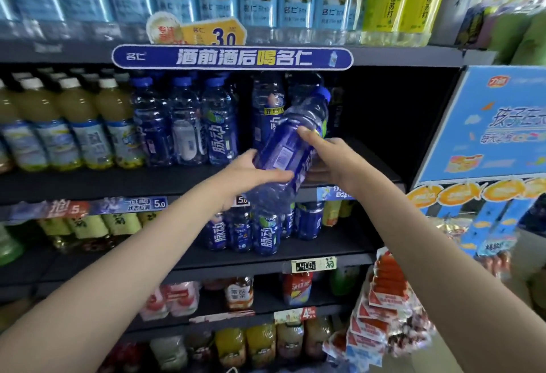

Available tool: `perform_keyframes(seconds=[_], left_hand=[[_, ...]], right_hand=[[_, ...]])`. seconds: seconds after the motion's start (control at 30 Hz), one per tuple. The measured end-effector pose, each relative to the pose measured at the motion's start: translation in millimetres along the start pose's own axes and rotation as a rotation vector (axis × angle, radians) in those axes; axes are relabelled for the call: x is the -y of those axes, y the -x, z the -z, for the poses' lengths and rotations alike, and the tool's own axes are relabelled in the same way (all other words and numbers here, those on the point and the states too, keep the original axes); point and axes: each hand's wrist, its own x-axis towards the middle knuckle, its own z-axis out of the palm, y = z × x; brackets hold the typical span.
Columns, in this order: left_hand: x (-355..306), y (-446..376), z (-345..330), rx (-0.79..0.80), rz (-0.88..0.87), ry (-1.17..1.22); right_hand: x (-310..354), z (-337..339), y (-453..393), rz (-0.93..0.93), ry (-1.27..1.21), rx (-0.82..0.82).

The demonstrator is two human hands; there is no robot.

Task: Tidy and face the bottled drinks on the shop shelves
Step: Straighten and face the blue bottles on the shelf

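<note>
while tilted, blue bottle sits in both hands' grip.

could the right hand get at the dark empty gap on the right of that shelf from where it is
Probably yes. The right hand is at the shelf front beside the empty gap, and nothing stands between them. But with the left hand it holds a tilted blue bottle.

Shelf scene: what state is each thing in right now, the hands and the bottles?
Left hand: grips the blue bottle's lower body.
Right hand: holds the bottle's upper side.
Blue bottle: tilted, cap up-right, off the shelf.
Blue bottles in row: upright, capped.
Yellow drinks: upright, capped.
Shelf right end: dark gap.
</note>
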Motion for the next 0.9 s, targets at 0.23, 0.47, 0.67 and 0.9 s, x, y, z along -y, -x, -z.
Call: perform_keyframes(seconds=[0.23,0.47,0.67,0.9], left_hand=[[20.2,28.9,16.8,-0.429,-0.394,-0.979],[15.3,46.6,43.2,-0.207,-0.358,-0.707],[3.7,55.7,48.8,-0.026,-0.195,-0.191],[10.0,54.5,20.5,-0.338,-0.221,-0.127]], right_hand=[[-0.6,-47.3,30.6,-0.08,-0.478,-0.018],[5.1,-51.9,36.6,0.113,-0.435,-0.02],[19.7,-41.1,45.1,0.281,-0.208,0.144],[40.4,-58.8,51.3,0.414,0.198,-0.049]])
